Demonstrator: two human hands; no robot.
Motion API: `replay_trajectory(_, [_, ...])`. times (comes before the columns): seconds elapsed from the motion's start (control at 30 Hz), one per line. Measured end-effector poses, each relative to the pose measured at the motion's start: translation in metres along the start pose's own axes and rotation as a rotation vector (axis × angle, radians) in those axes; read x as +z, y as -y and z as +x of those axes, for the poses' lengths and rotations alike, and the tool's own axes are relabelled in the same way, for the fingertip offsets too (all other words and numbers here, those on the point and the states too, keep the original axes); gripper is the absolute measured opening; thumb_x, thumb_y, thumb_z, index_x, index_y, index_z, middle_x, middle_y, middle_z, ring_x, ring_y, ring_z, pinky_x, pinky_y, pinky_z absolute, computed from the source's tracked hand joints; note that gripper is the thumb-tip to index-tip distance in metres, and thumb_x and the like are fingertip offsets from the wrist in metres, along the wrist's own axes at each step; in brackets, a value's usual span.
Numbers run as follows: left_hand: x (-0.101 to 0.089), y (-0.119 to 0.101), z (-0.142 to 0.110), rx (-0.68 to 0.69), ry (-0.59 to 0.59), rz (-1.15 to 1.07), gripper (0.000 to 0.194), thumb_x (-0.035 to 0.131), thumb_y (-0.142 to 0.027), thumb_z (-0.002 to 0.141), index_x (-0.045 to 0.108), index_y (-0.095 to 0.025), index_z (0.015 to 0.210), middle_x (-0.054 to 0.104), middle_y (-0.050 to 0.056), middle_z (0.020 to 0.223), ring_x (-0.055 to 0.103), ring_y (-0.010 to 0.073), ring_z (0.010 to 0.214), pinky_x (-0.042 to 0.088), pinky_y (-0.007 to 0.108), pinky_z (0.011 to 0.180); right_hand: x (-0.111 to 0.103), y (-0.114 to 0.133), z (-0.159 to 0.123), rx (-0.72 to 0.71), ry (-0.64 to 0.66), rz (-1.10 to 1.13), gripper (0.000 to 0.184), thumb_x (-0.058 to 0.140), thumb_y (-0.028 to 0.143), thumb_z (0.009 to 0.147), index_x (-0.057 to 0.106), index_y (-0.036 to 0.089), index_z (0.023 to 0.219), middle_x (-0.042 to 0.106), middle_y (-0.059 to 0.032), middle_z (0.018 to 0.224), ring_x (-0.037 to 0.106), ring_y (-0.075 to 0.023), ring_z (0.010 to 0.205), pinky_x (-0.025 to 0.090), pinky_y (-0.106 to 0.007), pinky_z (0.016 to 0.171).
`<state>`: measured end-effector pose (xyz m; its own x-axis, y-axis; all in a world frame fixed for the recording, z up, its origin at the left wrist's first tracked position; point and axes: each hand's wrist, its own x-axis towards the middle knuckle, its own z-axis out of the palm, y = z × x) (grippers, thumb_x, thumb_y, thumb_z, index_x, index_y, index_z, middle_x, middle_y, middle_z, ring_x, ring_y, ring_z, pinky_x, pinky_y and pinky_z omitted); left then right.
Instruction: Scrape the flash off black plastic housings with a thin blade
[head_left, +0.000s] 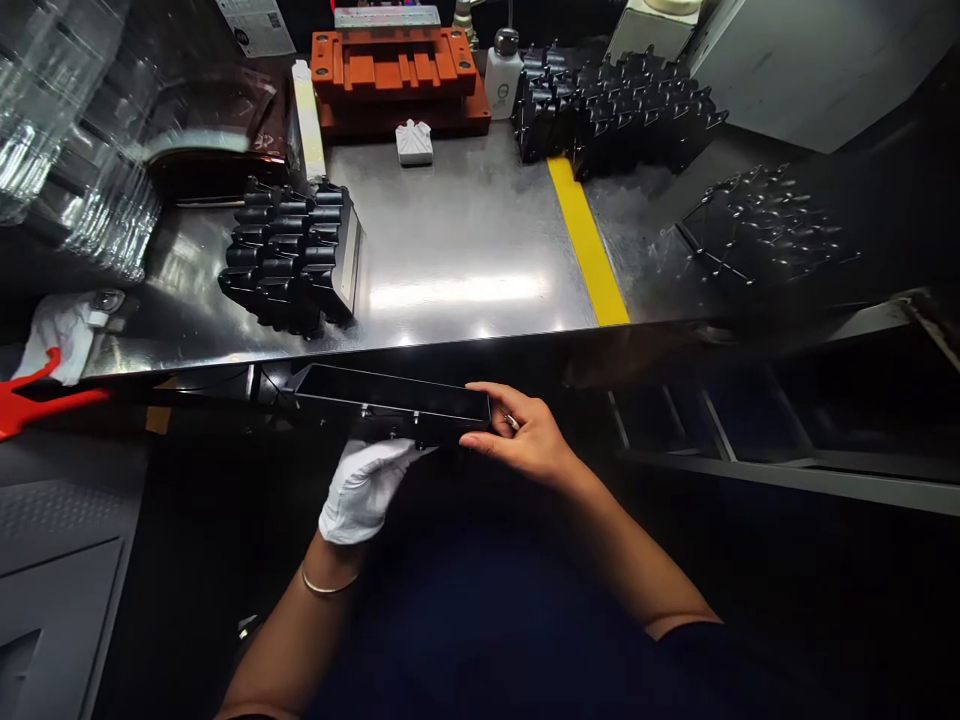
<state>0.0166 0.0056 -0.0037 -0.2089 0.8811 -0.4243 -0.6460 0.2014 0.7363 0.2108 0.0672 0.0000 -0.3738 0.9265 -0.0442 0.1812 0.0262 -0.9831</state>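
Against the right hand, black panel

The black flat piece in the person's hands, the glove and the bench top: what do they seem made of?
The black piece looks like glossy black plastic or coated metal; its sheen leaves it open. The glove looks like white cloth, softly creased. The bench top looks like polished steel, mirroring light.

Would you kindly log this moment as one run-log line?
left hand: white glove | right hand: bare | holding: flat black rectangular panel
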Motion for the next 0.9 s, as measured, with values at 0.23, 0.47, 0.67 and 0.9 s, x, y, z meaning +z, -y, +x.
replay_trajectory(0.23, [0.033, -0.004, 0.013, -0.078, -0.149, -0.196, 0.019, 0.078, -0.028, 0.070, 0.070, -0.021, 0.085, 0.075, 0.002, 0.099, 0.068, 0.0221, 0.103, 0.054, 0.038, 0.094, 0.030, 0.004, -0.001, -0.257, -0.063, -0.242, 0.039, 0.071, 0.043, 0.078, 0.064, 0.021, 0.110, 0.071, -0.0055, 0.095, 0.061, -0.0126, 0.067, 0.050, -0.024, 0.065])
replay_trajectory(0.47, [0.051, 0.002, 0.013, 0.494, -0.300, 0.042, 0.035, 0.076, -0.022, 0.075, 0.063, -0.031, 0.106, 0.069, -0.005, 0.113, 0.063, 0.0163, 0.113, 0.048, 0.036, 0.103, 0.039, 0.008, -0.014, 0.003, -0.164, -0.201, 0.023, 0.044, 0.038, 0.096, 0.054, 0.021, 0.106, 0.060, 0.0016, 0.071, 0.055, -0.0114, 0.058, 0.044, -0.024, 0.058])
replay_trajectory(0.67, [0.053, 0.013, 0.007, 0.662, -0.293, 0.145, 0.048, 0.073, -0.028, 0.077, 0.054, -0.034, 0.121, 0.058, -0.001, 0.128, 0.053, 0.0222, 0.126, 0.047, 0.043, 0.104, 0.051, 0.004, -0.019, -0.008, -0.181, -0.042, 0.018, 0.051, 0.036, 0.092, 0.055, 0.019, 0.091, 0.058, 0.0025, 0.067, 0.051, -0.0093, 0.055, 0.039, -0.022, 0.052])
replay_trajectory(0.9, [0.054, 0.014, 0.007, 0.704, -0.268, 0.182, 0.069, 0.078, -0.023, 0.071, 0.045, -0.039, 0.130, 0.054, -0.001, 0.122, 0.053, 0.0211, 0.122, 0.047, 0.045, 0.105, 0.056, -0.002, -0.017, -0.013, -0.263, -0.078, 0.019, 0.051, 0.037, 0.092, 0.056, 0.019, 0.089, 0.056, 0.0030, 0.064, 0.045, -0.0077, 0.048, 0.037, -0.022, 0.048])
